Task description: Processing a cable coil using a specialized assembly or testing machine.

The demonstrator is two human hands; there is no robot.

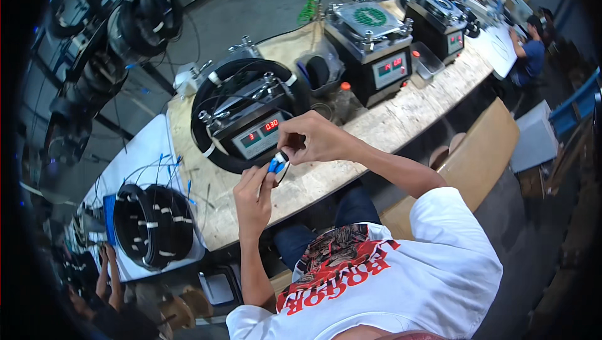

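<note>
My left hand [254, 191] pinches a small blue connector [273, 166] between thumb and fingers, above the near edge of the wooden bench. The thumb and forefinger of my right hand [316, 140] close on the white end of that same piece. A thin dark wire hangs in a loop below it; where the wire leads cannot be made out. Just beyond my hands, a large black ring [201, 128] with white tape bands leans around a small press machine [254, 138] with a red digital display.
Two similar machines, a nearer one [380, 64] and a farther one [442, 25], stand along the bench [401, 123] to the right. Orange-capped bottles and a clear tray [427, 63] sit between. More black rings [155, 227] lie left. Co-workers are at far right and lower left.
</note>
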